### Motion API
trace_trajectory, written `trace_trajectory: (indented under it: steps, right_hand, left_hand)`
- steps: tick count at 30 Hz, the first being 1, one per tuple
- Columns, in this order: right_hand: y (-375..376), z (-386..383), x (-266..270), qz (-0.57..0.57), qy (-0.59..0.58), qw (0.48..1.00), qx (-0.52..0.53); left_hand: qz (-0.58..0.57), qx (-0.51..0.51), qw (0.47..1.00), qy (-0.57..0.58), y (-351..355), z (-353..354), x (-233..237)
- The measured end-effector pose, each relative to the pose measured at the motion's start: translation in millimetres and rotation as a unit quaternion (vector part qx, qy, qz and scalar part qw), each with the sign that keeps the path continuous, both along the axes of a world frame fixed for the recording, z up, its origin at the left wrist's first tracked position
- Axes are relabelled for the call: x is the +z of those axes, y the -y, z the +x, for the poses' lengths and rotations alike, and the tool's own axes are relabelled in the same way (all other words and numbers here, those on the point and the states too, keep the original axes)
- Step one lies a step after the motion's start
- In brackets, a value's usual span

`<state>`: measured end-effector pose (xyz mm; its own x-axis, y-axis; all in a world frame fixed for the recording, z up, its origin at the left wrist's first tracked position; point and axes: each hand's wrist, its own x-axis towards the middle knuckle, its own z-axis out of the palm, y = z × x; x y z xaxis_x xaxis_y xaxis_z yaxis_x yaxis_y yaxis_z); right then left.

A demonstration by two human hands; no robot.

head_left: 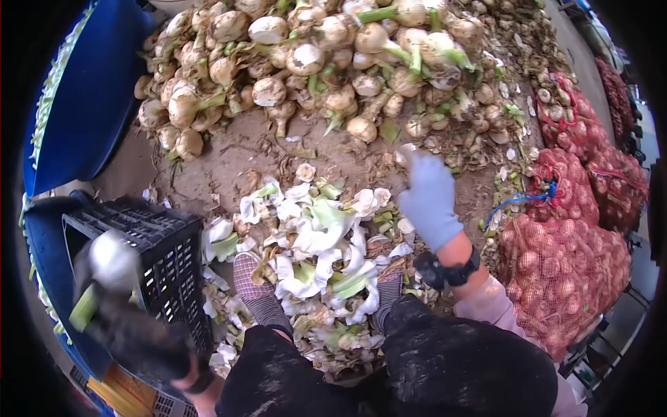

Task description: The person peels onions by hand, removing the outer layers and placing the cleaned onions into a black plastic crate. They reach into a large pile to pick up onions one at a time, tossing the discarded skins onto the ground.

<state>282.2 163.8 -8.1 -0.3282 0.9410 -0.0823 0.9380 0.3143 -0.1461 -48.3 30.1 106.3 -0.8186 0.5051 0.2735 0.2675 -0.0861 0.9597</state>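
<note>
My left hand (142, 330), in a dark glove and smeared by motion, is at the lower left over the black crate. It is closed on a white peeled garlic bulb (114, 260) with a short green stem (84, 308). Reaching toward the pile, my right hand (429, 198) wears a light blue glove. Its fingers look curled, with a small pale thing (405, 154) at their tips that is too blurred to name. Ahead lies a heap of dirty garlic bulbs (306, 60), some with green stems. White and green peelings (319, 229) cover the ground between my feet.
The black plastic crate (177, 260) stands at my left, beside a blue tub (87, 90). Red net bags (563, 271) full of bulbs line the right side, one with a blue tie (517, 199). My shoe (251, 274) rests at the edge of the peelings.
</note>
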Motion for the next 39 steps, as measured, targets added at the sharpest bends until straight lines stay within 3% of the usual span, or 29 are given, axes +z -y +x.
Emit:
trace_trajectory:
  steps: [2,3,4,5,6,7,8,9,10,12,14,16,17,18,19,20,21,22,24,26,29,30,32,33,34,36,37,38,39]
  right_hand:
    - [-7.2,28.3,-36.1,0.037,0.061,0.997,-0.037]
    - [-8.6,38.3,-56.6,0.044,0.089,0.994,-0.035]
    - [-13.0,62.1,-82.0,0.047,0.061,0.996,-0.041]
    - [-19.4,70.6,-108.7,0.044,0.015,0.998,-0.040]
    - [-17.1,47.8,-85.3,0.017,0.007,0.997,-0.072]
    - [-13.8,26.5,-61.3,0.033,-0.115,0.993,-0.009]
    - [-8.7,8.2,-45.1,0.021,-0.136,0.990,0.016]
    - [0.3,-8.9,-27.1,0.012,-0.108,0.992,0.068]
    - [8.5,-29.3,-12.7,0.005,-0.128,0.989,0.078]
    - [20.5,-68.0,19.7,0.048,-0.193,0.938,0.283]
    - [22.3,-75.8,25.1,0.041,-0.192,0.935,0.295]
    - [18.4,-77.1,15.4,-0.077,-0.383,0.920,0.031]
    - [13.5,-72.7,15.5,-0.245,-0.447,0.858,-0.064]
    - [15.0,-66.5,0.6,-0.362,-0.476,0.799,-0.064]
    - [16.5,-60.8,-9.5,-0.468,-0.497,0.728,-0.068]
    - [21.5,-85.9,16.0,-0.445,-0.396,0.800,-0.071]
    - [29.1,-88.3,15.7,-0.386,-0.433,0.813,-0.045]
    - [30.8,-90.9,21.5,-0.411,-0.473,0.776,-0.069]
    - [35.4,-94.2,24.2,-0.426,-0.407,0.803,-0.085]
    - [45.2,-93.9,8.7,-0.386,-0.495,0.777,-0.043]
    - [41.4,-85.7,10.7,-0.470,-0.436,0.763,-0.081]
    - [38.8,-82.3,8.6,-0.468,-0.435,0.765,-0.083]
    - [37.5,-77.8,2.3,-0.332,-0.401,0.854,0.028]
    - [37.6,-77.7,7.8,-0.276,-0.304,0.910,0.065]
    - [38.8,-77.2,2.9,-0.277,-0.304,0.909,0.064]
    - [39.2,-77.5,-4.5,-0.138,-0.341,0.917,0.155]
    - [40.1,-76.8,-3.2,-0.138,-0.340,0.918,0.154]
    - [40.4,-82.3,9.5,-0.284,-0.469,0.833,0.073]
    - [39.9,-84.5,16.2,-0.413,-0.576,0.705,-0.010]
  left_hand:
    - [-0.136,0.123,0.939,-0.290,5.2,-10.2,24.6]
    - [-0.136,0.129,0.936,-0.298,6.1,-0.4,29.0]
    - [-0.231,0.052,0.865,-0.442,8.6,16.7,34.1]
    - [-0.332,-0.017,0.748,-0.574,16.9,17.7,39.1]
    - [-0.321,-0.240,0.833,-0.382,39.1,2.1,17.5]
    - [-0.283,-0.430,0.846,-0.141,70.3,-21.4,-29.0]
    - [-0.360,-0.387,0.849,0.006,49.8,-9.9,-118.0]
    - [-0.201,-0.381,0.893,-0.131,-15.0,38.3,-50.0]
    - [-0.138,-0.414,0.900,-0.019,-27.7,58.2,-83.2]
    - [-0.143,-0.468,0.866,0.101,-34.2,94.0,-121.4]
    - [-0.160,-0.457,0.872,0.067,-35.3,90.3,-135.6]
    - [-0.224,-0.410,0.884,0.025,-36.9,82.9,-116.8]
    - [-0.210,-0.398,0.892,0.048,-38.0,78.7,-117.2]
    - [-0.191,-0.391,0.897,0.077,-40.2,80.3,-119.1]
    - [-0.194,-0.405,0.893,-0.026,-38.8,82.3,-116.6]
    - [-0.191,-0.410,0.882,-0.129,-35.2,83.9,-114.4]
    - [-0.200,-0.414,0.886,-0.063,-32.8,84.5,-114.4]
    - [-0.215,-0.413,0.885,0.000,-30.1,84.2,-114.3]
    - [-0.204,-0.404,0.890,-0.059,-26.7,78.6,-110.6]
    - [-0.225,-0.401,0.884,-0.082,-25.0,73.3,-107.0]
    - [-0.214,-0.434,0.868,0.108,-27.0,74.2,-103.6]
    - [-0.212,-0.436,0.868,0.109,-25.3,73.9,-100.8]
    - [-0.214,-0.426,0.772,0.420,-23.4,70.3,-90.0]
    - [-0.171,-0.422,0.742,0.492,-19.7,70.5,-104.1]
    - [-0.172,-0.422,0.741,0.493,-19.9,69.8,-106.4]
    - [-0.092,-0.418,0.663,0.614,-26.2,71.8,-102.2]
    - [-0.125,-0.384,0.686,0.605,-27.9,74.2,-95.1]
    - [-0.127,-0.386,0.684,0.606,-26.9,74.9,-92.0]
    - [-0.194,-0.437,0.707,0.521,-25.4,73.8,-89.8]
